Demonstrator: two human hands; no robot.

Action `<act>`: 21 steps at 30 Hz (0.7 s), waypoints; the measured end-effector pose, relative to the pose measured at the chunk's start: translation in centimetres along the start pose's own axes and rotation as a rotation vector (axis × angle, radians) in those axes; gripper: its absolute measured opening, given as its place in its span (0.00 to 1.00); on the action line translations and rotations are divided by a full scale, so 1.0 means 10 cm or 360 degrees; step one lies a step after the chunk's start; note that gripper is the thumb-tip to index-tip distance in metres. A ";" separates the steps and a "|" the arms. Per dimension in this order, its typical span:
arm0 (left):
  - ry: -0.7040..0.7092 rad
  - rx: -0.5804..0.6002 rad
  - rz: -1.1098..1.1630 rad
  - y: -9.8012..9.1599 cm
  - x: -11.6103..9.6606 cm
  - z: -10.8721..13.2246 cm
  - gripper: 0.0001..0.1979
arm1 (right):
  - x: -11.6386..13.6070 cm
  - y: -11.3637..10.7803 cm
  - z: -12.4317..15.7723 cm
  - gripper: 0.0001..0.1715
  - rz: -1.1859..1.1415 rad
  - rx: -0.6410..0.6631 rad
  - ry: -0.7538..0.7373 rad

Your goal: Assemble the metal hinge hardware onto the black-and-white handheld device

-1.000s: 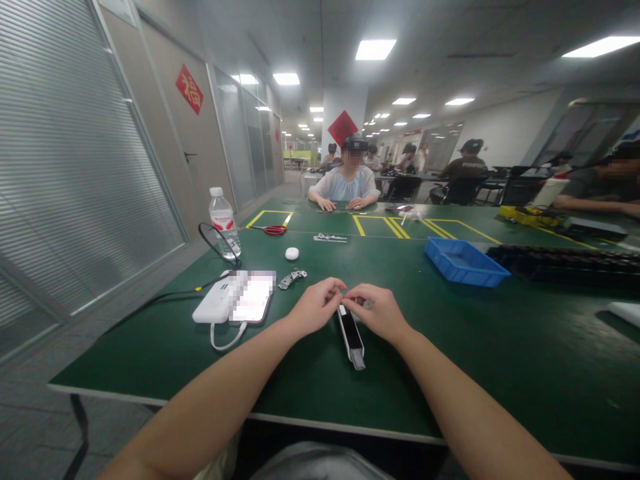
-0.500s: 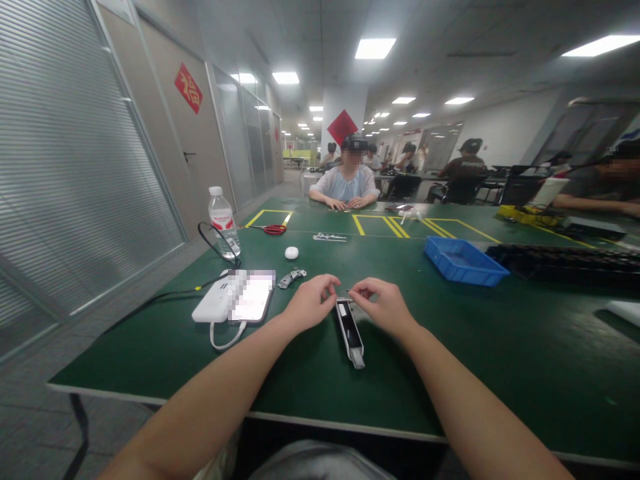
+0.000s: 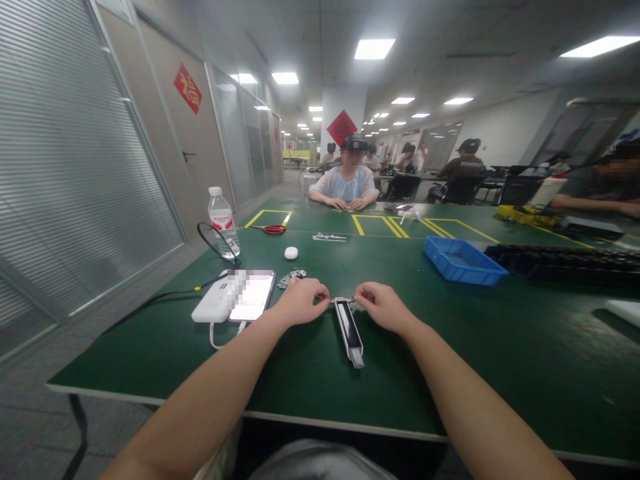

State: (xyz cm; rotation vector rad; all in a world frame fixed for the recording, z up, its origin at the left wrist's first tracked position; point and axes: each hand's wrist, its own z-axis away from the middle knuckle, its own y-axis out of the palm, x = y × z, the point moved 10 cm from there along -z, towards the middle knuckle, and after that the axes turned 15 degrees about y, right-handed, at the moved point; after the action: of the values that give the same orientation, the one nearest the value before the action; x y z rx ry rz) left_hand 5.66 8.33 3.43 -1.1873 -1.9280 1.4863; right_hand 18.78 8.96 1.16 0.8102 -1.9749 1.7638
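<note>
A slim white device with a dark glossy top [image 3: 349,327] lies on the green table, its narrow light end pointing toward me. Across its far end runs a small, thin, light strip [image 3: 343,301], too fine to make out well. My left hand [image 3: 304,301] is closed in a pinch at the strip's left end. At the right end, the fingertips of my right hand [image 3: 383,305] are pinched together too. A grey metal part with holes [image 3: 290,278] lies just beyond my left hand, partly covered by it.
Left of my hands are a phone [image 3: 254,297], a white power bank [image 3: 213,303] with cables and a water bottle [image 3: 223,223]. Farther off are a white earbud case [image 3: 291,253], red-handled scissors [image 3: 274,230] and a blue tray [image 3: 465,263]. A person [image 3: 345,183] sits opposite.
My hands have moved apart, the left one to the left and slightly down, the right one slightly right. The device's far end and thin strip show more clearly between them.
</note>
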 end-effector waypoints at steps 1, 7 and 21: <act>0.0004 0.0012 -0.0007 0.01 -0.01 0.00 0.09 | -0.02 0.02 -0.01 0.09 0.0009 0.0019 0.0014; 0.0001 0.0059 -0.0006 0.04 -0.01 0.00 0.08 | -0.11 0.09 -0.04 0.09 0.0051 0.0061 0.0093; -0.0010 0.0065 -0.0014 0.08 0.03 0.00 0.07 | -0.16 0.11 -0.06 0.06 0.0008 -0.0005 0.0143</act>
State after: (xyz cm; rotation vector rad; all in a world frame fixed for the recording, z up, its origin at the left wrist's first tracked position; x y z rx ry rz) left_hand 5.84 8.62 2.62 -1.1559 -1.8952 1.5193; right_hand 19.26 9.90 -0.57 0.7133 -1.9227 1.7678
